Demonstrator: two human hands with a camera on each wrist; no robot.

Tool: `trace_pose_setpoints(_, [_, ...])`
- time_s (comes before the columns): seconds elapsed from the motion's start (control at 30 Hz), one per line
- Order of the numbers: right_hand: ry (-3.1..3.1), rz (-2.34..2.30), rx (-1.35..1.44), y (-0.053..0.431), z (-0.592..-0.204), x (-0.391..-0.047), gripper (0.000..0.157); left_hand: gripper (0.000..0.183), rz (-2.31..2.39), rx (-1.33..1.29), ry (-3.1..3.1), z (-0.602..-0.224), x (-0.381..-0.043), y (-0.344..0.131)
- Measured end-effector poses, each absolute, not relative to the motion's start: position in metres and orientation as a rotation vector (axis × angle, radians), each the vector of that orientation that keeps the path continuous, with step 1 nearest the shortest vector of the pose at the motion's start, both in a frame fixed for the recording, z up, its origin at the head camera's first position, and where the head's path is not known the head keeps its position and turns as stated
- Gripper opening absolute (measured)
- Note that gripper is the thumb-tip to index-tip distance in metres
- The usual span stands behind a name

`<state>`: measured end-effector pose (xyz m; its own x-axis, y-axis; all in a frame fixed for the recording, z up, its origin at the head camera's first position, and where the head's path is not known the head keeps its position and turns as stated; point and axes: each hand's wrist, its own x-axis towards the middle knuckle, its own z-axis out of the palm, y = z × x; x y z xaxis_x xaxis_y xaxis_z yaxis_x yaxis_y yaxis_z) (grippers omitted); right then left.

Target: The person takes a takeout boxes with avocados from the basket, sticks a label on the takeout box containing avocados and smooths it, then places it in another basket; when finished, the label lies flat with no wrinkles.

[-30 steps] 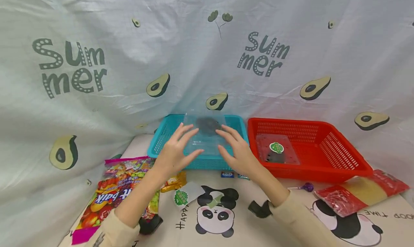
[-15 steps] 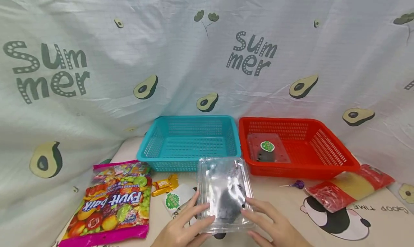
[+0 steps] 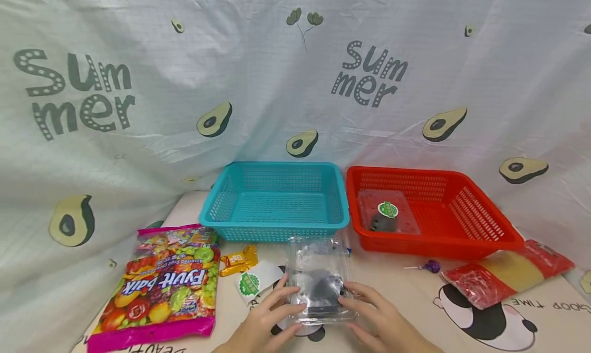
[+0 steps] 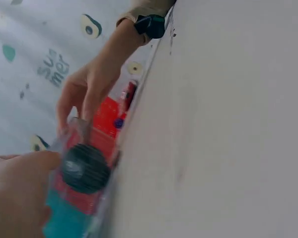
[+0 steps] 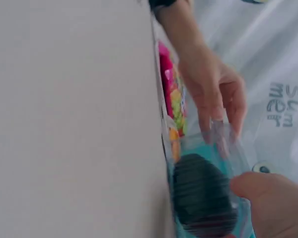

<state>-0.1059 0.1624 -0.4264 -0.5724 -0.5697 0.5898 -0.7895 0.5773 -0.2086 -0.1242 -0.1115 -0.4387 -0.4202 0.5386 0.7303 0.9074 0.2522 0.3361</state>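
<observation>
A clear plastic box (image 3: 318, 255) lies low at the front middle in the head view. Inside it, a dark round object (image 3: 323, 289) shows through; the wrist views show it as dark green and blurred, like an avocado. My left hand (image 3: 268, 319) grips the box's left side, and my right hand (image 3: 383, 319) grips the right side. In the left wrist view, the right hand's fingers (image 4: 89, 106) bend over the far edge. From the right wrist, the left hand (image 5: 208, 84) pinches the opposite edge. Whether the box touches the table cannot be told.
Behind the box stand a blue basket (image 3: 277, 232) and a red basket (image 3: 415, 242); the red one holds another clear box (image 3: 408, 214). A candy bag (image 3: 161, 286), orange packet (image 3: 240, 260) and white card with green label (image 3: 258, 281) lie left. A lollipop (image 3: 432, 266) and red-yellow packet (image 3: 508, 273) lie right.
Both hands brought the clear box from over the blue basket toward me and down to the front. In the last half second, it has shifted slightly and its top catches less glare.
</observation>
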Motion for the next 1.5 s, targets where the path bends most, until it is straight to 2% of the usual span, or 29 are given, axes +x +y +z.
trace_pose_setpoints(0.3, [-2.499, 0.68, 0.957, 0.167, -0.44, -0.115, 0.054, 0.037, -0.929, -1.292, -2.189, -0.442, -0.14, -0.121])
trace_pose_setpoints(0.4, [-2.483, 0.686, 0.926, 0.168, -0.439, -0.116, 0.055, 0.041, -0.883, -1.083, -2.292, -0.437, -0.146, -0.132])
trace_pose_setpoints(0.57, [-2.427, 0.789, 0.879, 0.171, -0.438, -0.121, 0.054, 0.047, -0.736, -0.541, -2.575, -0.436, -0.164, -0.154])
trace_pose_setpoints(0.67, [-2.38, 0.857, 0.928, 0.171, -0.442, -0.123, 0.051, 0.056, -0.615, -0.384, -2.782, -0.441, -0.169, -0.162])
trace_pose_setpoints(0.8, [-2.35, 0.92, 0.961, 0.17, -0.447, -0.123, 0.051, 0.067, -0.543, -0.355, -2.887, -0.444, -0.17, -0.165])
trace_pose_setpoints(0.93, [-2.352, 0.953, 0.938, 0.17, -0.449, -0.123, 0.052, 0.066, -0.549, -0.315, -2.915, -0.442, -0.169, -0.163])
trace_pose_setpoints(1.27, [-2.367, 0.855, 0.906, 0.17, -0.44, -0.124, 0.048, 0.038, -0.895, -0.349, -2.75, -0.41, -0.166, -0.157])
trace_pose_setpoints(1.5, [-2.192, 0.886, 1.007, 0.152, -0.407, -0.132, 0.043, 0.028, -1.382, -0.465, -2.675, -0.372, -0.155, -0.138])
